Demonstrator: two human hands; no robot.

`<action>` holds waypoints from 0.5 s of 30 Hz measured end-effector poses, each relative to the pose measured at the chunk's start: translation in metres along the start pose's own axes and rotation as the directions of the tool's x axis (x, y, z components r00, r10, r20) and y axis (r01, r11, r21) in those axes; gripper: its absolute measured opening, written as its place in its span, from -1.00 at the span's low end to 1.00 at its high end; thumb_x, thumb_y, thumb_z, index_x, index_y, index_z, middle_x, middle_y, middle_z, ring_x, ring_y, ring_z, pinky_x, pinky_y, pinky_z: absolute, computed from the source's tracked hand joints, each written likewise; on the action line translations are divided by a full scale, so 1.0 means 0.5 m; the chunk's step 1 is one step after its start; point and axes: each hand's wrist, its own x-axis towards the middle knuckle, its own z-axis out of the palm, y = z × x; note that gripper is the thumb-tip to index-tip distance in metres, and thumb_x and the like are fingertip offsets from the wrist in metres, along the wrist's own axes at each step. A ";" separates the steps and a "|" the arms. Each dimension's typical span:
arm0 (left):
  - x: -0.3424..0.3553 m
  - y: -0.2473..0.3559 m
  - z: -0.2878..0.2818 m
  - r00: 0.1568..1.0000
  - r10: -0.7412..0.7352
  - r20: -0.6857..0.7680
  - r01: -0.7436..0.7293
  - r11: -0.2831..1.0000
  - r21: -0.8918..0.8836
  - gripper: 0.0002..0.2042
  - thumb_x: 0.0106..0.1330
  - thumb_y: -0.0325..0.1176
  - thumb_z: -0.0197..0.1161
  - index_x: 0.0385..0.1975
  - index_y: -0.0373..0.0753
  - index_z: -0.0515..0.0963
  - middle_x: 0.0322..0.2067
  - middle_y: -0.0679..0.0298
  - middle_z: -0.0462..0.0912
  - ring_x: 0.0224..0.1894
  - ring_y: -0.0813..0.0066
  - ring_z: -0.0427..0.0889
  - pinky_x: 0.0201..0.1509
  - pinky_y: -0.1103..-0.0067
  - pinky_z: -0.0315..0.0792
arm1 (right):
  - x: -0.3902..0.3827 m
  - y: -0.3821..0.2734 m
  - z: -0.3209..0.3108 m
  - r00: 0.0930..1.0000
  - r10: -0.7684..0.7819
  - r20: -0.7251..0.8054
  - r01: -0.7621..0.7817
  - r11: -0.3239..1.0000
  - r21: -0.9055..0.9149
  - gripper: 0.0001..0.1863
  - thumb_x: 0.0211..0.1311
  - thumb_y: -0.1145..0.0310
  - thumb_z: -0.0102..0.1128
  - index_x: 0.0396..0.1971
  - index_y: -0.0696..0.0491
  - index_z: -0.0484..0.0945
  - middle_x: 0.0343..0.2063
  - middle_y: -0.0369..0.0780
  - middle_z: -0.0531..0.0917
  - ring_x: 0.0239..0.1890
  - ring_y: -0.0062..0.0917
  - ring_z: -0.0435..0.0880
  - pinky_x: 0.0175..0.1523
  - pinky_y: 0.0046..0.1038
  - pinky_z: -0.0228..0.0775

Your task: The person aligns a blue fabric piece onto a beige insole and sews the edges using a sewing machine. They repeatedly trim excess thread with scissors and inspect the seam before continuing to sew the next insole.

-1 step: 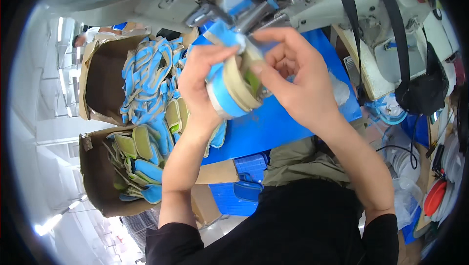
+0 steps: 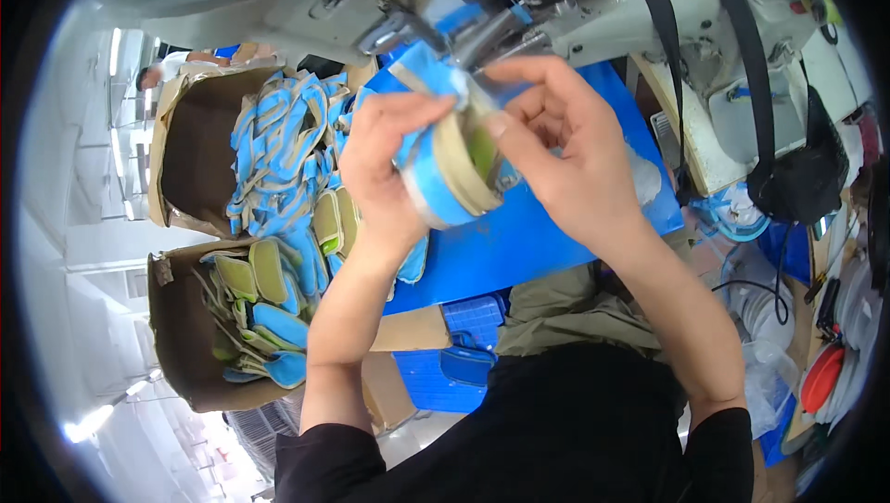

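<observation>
Both my hands are raised over the blue work surface with a padded fabric piece [image 2: 436,183] between them. The piece is bent into a curve, with blue, whitish and beige bands outside and some green inside. My left hand [image 2: 375,160] is closed round its left side, thumb near the top edge. At its upper right edge, the thumb and fingers of my right hand [image 2: 579,146] close on the piece; motion blur hides the exact contact. Just beyond my fingers, a blue and beige strip [image 2: 417,67] reaches up toward the sewing machine [image 2: 408,25].
The sewing machine's pale arm [image 2: 603,25] spans the far side. To the left, a cardboard box [image 2: 167,151] stands beside heaped blue and beige strips [image 2: 283,146]. A nearer box [image 2: 171,327] holds several green and blue padded pieces. Black straps [image 2: 667,58] hang at the right.
The fabric piece has shifted slightly in my hands. My hands stay in nearly the same place.
</observation>
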 end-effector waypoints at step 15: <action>-0.017 -0.008 0.013 0.947 0.309 -0.086 -0.285 0.933 0.220 -0.70 -0.04 -0.40 0.31 -0.24 -0.11 0.78 -0.24 0.39 0.72 -0.23 0.46 0.68 -0.07 0.50 0.30 | 0.075 -0.080 0.006 0.875 0.473 0.104 -0.461 0.879 -0.121 -0.61 0.33 0.16 0.36 -0.33 0.28 0.75 -0.44 -0.24 0.73 -0.42 -0.64 0.62 -0.27 -0.52 0.46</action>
